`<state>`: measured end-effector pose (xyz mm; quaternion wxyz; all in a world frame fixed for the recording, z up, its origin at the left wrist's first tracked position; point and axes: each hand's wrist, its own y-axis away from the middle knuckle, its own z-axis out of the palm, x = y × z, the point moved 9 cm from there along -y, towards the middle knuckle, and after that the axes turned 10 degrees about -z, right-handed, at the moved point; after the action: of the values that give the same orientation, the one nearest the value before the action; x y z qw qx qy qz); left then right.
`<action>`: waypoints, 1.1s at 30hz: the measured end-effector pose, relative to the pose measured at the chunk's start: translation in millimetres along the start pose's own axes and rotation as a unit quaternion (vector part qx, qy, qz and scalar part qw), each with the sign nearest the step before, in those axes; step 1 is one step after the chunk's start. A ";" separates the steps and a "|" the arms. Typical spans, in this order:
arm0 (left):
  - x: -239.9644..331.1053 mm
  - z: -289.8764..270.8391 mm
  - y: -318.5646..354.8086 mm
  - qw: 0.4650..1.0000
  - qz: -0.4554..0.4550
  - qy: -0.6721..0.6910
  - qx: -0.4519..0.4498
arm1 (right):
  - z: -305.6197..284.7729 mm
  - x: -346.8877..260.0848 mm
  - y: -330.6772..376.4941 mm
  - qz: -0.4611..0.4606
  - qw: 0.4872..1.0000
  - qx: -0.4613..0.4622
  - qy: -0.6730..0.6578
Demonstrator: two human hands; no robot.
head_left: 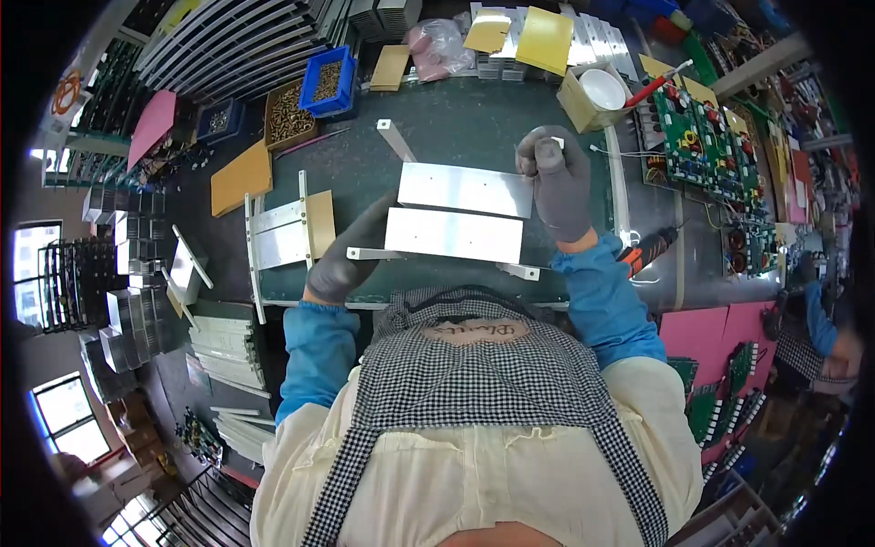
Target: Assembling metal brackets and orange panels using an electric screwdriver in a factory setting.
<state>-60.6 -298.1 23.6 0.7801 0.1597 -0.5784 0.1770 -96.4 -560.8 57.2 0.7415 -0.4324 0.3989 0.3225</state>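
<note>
Two long, shiny metal plates lie side by side in front of me, a far plate (465, 190) and a near plate (454, 234). Pale metal strips stick out around them, including a strip (394, 139) at the far left. My left hand (342, 264), in a grey glove, grips the plates' left end; its fingertips are hidden behind the near plate and a strip end (365, 254). Just off the right end, my gloved right hand (561, 187) is raised with its fingers curled together. A small pale thing shows at those fingertips, too small to name.
A blue bin (328, 80) and a box of small brass-coloured hardware (289, 115) stand far left. Another plate-and-strip assembly (281, 234) lies left. To the right are an orange-and-black power screwdriver (652, 248), green circuit boards (702, 146) and a box with a white bowl (602, 89).
</note>
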 end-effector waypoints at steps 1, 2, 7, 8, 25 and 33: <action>-14.6 -21.7 -2.7 0.991 -0.066 0.083 0.087 | -1.2 0.8 2.3 0.006 1.000 0.015 -0.008; -33.5 -43.5 -0.9 0.957 -0.149 0.159 0.192 | -1.0 1.2 3.5 0.009 0.999 0.023 -0.025; -49.0 -47.3 -26.1 0.927 -0.207 0.097 0.296 | 1.6 -4.6 9.4 0.004 1.000 0.009 0.002; -50.1 -43.4 -30.8 0.925 -0.219 0.097 0.295 | 3.9 -5.5 11.1 0.006 1.000 -0.001 0.005; -49.3 -28.2 -26.9 0.930 -0.260 0.025 0.260 | 18.9 -4.8 -11.6 -0.020 0.999 -0.002 0.032; -48.5 -27.1 -20.6 0.929 -0.240 0.030 0.279 | 5.5 6.6 -10.1 0.009 0.999 0.050 -0.011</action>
<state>-41.2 -308.5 -31.4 0.7402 0.4994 -0.4268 0.1434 -83.3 -559.2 57.0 0.7638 -0.3878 0.4099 0.3134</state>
